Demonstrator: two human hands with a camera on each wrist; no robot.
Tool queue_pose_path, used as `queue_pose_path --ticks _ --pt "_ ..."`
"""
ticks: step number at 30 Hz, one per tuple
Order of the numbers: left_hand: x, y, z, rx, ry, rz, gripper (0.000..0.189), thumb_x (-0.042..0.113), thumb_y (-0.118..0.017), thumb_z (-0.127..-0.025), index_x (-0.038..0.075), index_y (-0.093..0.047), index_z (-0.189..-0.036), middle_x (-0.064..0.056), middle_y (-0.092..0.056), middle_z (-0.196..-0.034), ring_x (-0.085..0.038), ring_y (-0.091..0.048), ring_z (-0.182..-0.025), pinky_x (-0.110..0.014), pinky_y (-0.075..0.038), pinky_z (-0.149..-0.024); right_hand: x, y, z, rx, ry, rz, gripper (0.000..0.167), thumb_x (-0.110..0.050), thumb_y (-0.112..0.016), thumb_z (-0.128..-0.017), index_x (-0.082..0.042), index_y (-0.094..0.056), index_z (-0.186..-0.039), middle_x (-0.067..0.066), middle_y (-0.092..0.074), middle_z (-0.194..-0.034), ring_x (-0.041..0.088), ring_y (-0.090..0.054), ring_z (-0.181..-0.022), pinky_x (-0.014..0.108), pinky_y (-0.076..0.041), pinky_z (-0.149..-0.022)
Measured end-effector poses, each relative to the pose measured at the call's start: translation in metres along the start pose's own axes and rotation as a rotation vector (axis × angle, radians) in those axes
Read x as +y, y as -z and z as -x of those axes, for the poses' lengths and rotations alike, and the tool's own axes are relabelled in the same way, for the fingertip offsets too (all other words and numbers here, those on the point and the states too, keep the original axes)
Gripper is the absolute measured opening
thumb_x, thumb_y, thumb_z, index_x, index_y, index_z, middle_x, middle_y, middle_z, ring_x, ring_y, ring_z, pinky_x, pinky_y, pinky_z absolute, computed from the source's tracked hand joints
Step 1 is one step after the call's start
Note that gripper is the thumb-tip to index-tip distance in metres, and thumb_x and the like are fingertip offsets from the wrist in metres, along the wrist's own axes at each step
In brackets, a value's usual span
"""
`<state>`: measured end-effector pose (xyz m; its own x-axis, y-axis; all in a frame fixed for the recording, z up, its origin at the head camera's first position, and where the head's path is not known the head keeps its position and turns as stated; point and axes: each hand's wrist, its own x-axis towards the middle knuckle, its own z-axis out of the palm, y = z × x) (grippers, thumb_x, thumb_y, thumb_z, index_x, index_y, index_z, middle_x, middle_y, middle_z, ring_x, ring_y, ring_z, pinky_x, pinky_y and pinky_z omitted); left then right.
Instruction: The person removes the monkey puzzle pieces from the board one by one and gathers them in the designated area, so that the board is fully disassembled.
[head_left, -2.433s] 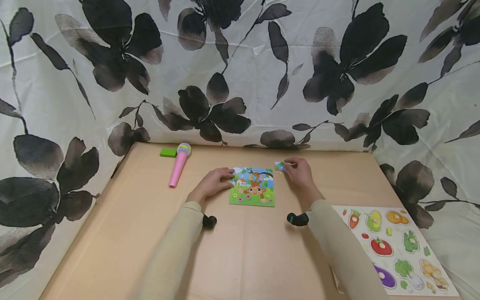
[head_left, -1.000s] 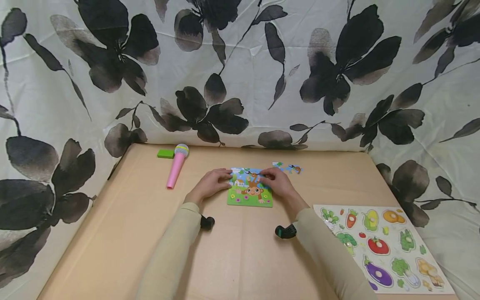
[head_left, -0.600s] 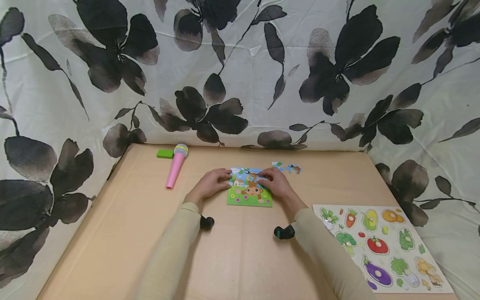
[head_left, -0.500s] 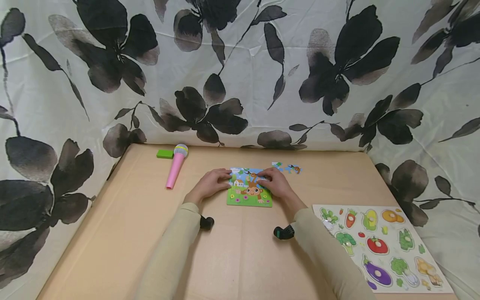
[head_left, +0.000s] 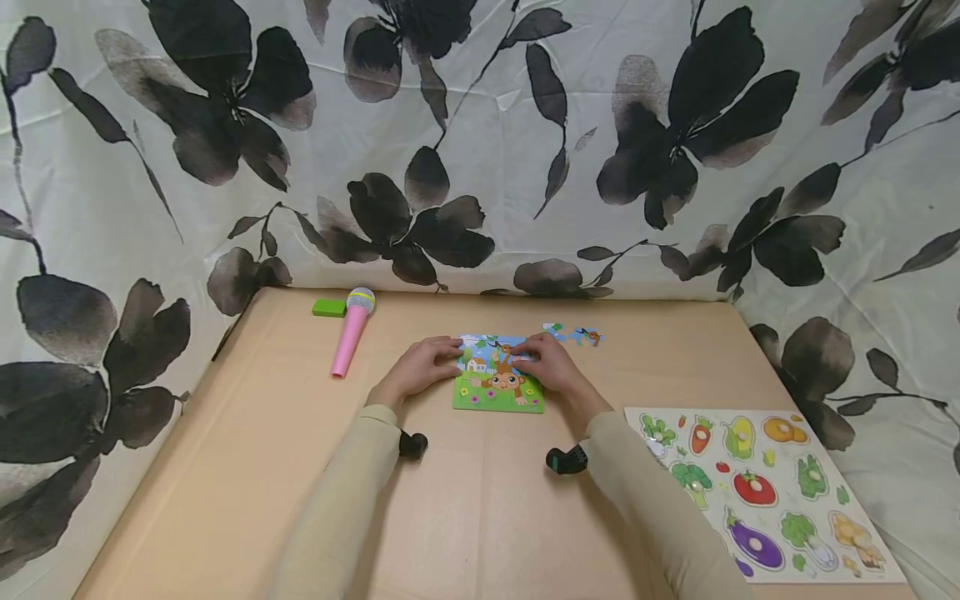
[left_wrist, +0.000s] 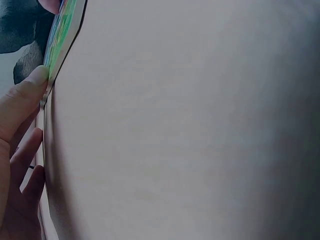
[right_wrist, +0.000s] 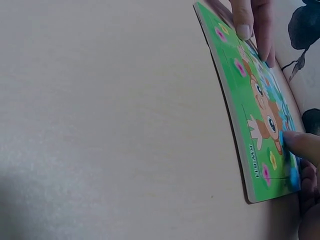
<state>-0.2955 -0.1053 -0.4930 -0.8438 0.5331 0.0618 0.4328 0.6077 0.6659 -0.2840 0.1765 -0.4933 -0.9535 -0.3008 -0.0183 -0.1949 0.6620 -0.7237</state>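
A square monkey jigsaw puzzle (head_left: 491, 392) lies on the table between the two hands. My left hand (head_left: 422, 367) rests at its left side, thumb and fingers touching the edge, as the left hand's thumb (right_wrist: 243, 25) also shows in the right wrist view. My right hand (head_left: 553, 364) is over the puzzle's upper right part. Its thumb and fingers pinch a small blue puzzle piece (right_wrist: 283, 138), mostly hidden by the hand. Two loose puzzle pieces, one blue and green (head_left: 554, 331) and one with a brown figure (head_left: 587, 337), lie behind the right hand.
A pink toy microphone (head_left: 351, 337) lies at the back left beside a green block (head_left: 328, 308). A vegetable picture board (head_left: 780, 467) occupies the right front, partly under the right sleeve (head_left: 652, 492). A floral cloth (head_left: 525, 125) hangs behind the table (head_left: 480, 517).
My right hand has moved left from the loose pieces onto the puzzle's upper right part and stays there with only slight movement. The left hand stays at the puzzle's left edge.
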Motion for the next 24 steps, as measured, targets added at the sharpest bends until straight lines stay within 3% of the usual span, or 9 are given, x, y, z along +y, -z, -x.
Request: queue_pose_path --ticks 4,15,19,24 --pt "0.0011 0.0008 0.0002 -0.003 0.004 0.003 0.040 0.021 -0.071 -0.090 0.002 -0.066 -0.126 -0.006 -0.053 -0.143 -0.027 -0.039 -0.139 -0.043 -0.026 -0.117 -0.0015 0.0018 -0.0016 -0.015 0.002 0.015 0.025 -0.019 -0.068 -0.093 -0.005 -0.071 -0.113 0.016 -0.049 -0.121 0.030 -0.047 -0.108 0.045 -0.041 -0.096" --pt "0.0002 0.0009 -0.0009 -0.008 0.000 -0.003 0.041 0.022 -0.071 -0.090 0.003 -0.066 -0.126 -0.006 -0.053 -0.143 -0.027 -0.039 -0.139 -0.044 -0.026 -0.117 -0.0049 0.0050 -0.0044 -0.043 0.025 0.032 0.017 -0.013 -0.068 -0.092 -0.001 -0.072 -0.103 0.016 -0.052 -0.116 0.026 -0.043 -0.098 0.037 -0.037 -0.084" --pt "-0.0014 -0.0003 -0.0012 -0.004 -0.002 -0.009 0.040 0.022 -0.071 -0.091 0.003 -0.066 -0.126 -0.006 -0.053 -0.143 -0.027 -0.039 -0.139 -0.043 -0.026 -0.117 -0.0052 0.0044 -0.0048 -0.042 0.025 0.045 0.020 -0.013 -0.068 -0.092 -0.001 -0.070 -0.107 0.017 -0.052 -0.116 0.026 -0.042 -0.099 0.039 -0.038 -0.089" --pt "-0.0022 -0.0011 -0.0016 -0.009 0.004 -0.011 0.040 0.022 -0.071 -0.091 0.003 -0.066 -0.126 -0.006 -0.053 -0.143 -0.026 -0.039 -0.139 -0.043 -0.026 -0.117 -0.0068 0.0049 -0.0065 -0.055 0.048 0.045 0.021 -0.011 -0.068 -0.092 0.002 -0.070 -0.108 0.020 -0.054 -0.122 0.032 -0.048 -0.114 0.046 -0.039 -0.104"
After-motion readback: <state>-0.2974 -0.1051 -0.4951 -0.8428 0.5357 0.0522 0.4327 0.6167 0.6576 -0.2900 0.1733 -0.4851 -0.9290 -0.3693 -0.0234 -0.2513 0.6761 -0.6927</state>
